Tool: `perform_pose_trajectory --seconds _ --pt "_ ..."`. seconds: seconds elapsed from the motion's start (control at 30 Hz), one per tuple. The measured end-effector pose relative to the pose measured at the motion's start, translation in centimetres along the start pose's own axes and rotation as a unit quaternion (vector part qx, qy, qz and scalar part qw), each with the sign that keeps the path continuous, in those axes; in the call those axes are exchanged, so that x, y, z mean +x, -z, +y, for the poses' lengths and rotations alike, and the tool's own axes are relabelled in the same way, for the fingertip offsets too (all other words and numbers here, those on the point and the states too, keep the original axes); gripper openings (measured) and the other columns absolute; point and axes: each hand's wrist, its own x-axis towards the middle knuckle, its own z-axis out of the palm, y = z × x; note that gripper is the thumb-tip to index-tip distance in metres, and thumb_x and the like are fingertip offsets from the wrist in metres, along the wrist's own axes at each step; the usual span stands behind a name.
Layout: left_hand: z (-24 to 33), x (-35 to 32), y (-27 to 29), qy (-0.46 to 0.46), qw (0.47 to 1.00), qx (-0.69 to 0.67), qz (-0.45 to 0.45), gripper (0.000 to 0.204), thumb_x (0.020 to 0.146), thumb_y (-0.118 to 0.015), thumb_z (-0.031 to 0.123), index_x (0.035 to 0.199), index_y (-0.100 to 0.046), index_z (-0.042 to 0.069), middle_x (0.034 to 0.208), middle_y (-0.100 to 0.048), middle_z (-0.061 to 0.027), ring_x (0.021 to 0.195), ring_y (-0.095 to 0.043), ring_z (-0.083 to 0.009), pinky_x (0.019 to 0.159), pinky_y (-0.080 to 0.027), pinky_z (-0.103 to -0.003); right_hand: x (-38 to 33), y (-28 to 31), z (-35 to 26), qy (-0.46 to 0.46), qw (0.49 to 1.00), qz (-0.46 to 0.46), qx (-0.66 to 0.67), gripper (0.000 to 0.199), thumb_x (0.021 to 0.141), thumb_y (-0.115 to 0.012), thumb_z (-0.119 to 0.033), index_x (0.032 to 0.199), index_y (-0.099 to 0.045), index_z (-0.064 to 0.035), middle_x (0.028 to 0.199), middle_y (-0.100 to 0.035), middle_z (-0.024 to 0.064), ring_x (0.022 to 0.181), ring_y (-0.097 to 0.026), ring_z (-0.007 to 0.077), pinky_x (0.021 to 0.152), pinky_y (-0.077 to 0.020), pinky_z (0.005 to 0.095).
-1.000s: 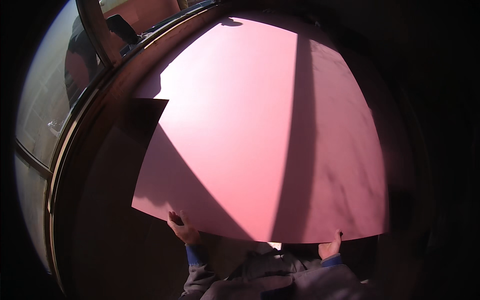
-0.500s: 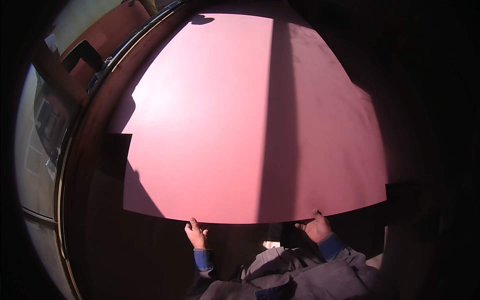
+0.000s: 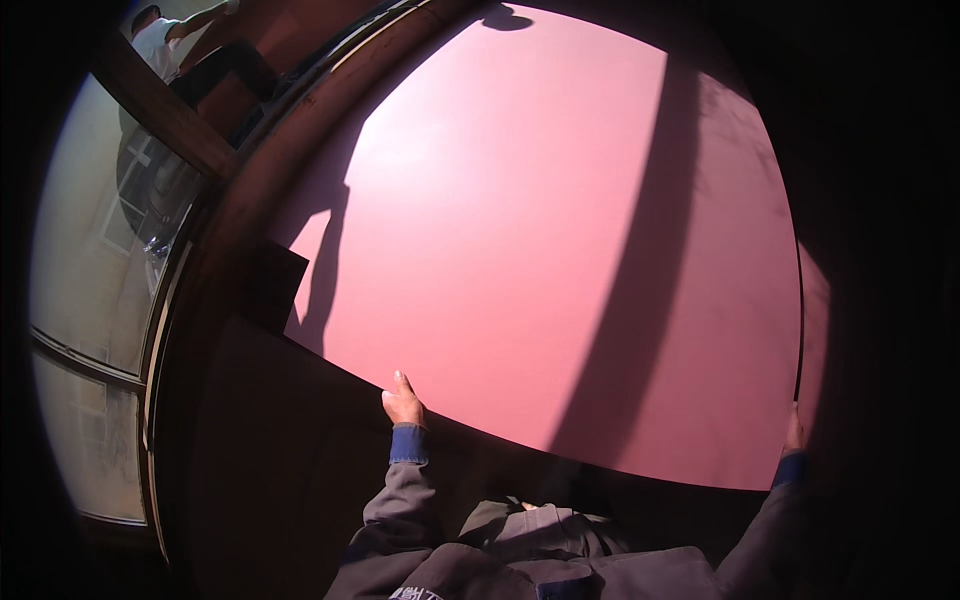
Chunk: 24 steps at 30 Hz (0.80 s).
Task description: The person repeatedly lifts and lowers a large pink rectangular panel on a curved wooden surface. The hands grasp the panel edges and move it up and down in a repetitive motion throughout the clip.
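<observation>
A large, flat pink sheet (image 3: 480, 270) spreads out in front of me, sunlit, with a broad dark band of shadow across its right half. My left hand (image 3: 402, 404) grips its near edge left of centre, thumb on top and fingers hidden underneath. At the near right corner, my right hand (image 3: 794, 432) is closed at the sheet's side edge, seen narrow and partly in shade. Past a thin dark gap along that edge, a strip of another pink surface (image 3: 815, 310) shows.
Along the left runs a wooden frame (image 3: 190, 135) with glass panes (image 3: 90, 400). Beyond it, at the upper left, another person (image 3: 158, 48) in a white top reaches out an arm. A dark square-cornered block (image 3: 278, 285) sits by the sheet's left corner.
My right hand has moved from the near edge out to the right side edge. My left hand now grips the near edge. The sheet appears turned in view, and the other person has come into sight.
</observation>
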Motion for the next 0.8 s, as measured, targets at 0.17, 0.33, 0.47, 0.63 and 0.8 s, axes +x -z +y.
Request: perform_pose_trajectory --seconds 0.17,0.33,0.47,0.63,0.8 --pt "0.7 3.5 -3.5 0.023 0.992 0.102 0.069 0.064 0.094 -0.053 0.05 0.093 -0.05 -0.014 0.09 -0.061 -0.0304 0.083 -0.062 -0.0388 0.075 -0.049 -0.046 3.6 1.7 3.8 0.067 0.988 -0.035 0.136 0.061 0.097 -0.049 -0.05 0.129 -0.054 0.0018 0.127 -0.057 0.0097 0.116 -0.053 0.0206 0.101 -0.0402 0.0327" --pt "2.8 10.0 -6.0 0.025 0.993 0.059 0.096 0.064 0.094 -0.053 0.048 0.102 -0.048 -0.015 0.098 -0.06 -0.0367 0.094 -0.06 -0.0481 0.081 -0.048 -0.05 3.6 -3.0 1.1 0.169 0.982 -0.089 0.003 0.062 0.098 -0.048 -0.047 0.134 -0.049 0.0033 0.132 -0.054 0.0115 0.12 -0.051 0.0205 0.102 -0.0393 0.031" --pt "3.2 19.2 -8.1 0.035 0.996 0.021 0.076 0.065 0.094 -0.053 0.046 0.111 -0.043 -0.016 0.107 -0.057 -0.0383 0.101 -0.059 -0.0481 0.086 -0.048 -0.048 3.3 -11.6 0.4 0.186 0.98 -0.069 -0.033 0.066 0.098 -0.047 -0.047 0.139 -0.042 0.0044 0.139 -0.047 0.0141 0.127 -0.044 0.0227 0.106 -0.034 0.0316" --pt "5.2 29.0 -9.7 0.067 0.994 -0.052 0.064 0.059 0.096 -0.05 0.039 0.121 -0.037 -0.013 0.114 -0.055 -0.0392 0.107 -0.057 -0.0474 0.092 -0.047 -0.047 3.5 -22.1 0.4 0.168 0.983 -0.034 -0.071 0.071 0.098 -0.047 -0.049 0.144 -0.036 0.004 0.147 -0.039 0.0168 0.136 -0.036 0.0256 0.112 -0.0268 0.0331" --pt "7.5 35.9 -9.8 0.08 0.995 -0.018 0.049 0.057 0.097 -0.047 0.038 0.12 -0.038 -0.012 0.111 -0.056 -0.0395 0.105 -0.057 -0.0494 0.091 -0.047 -0.05 3.0 -27.1 1.9 0.172 0.979 -0.041 -0.104 0.066 0.099 -0.044 -0.049 0.138 -0.045 0.0034 0.137 -0.05 0.0171 0.123 -0.049 0.0285 0.106 -0.0354 0.0347"
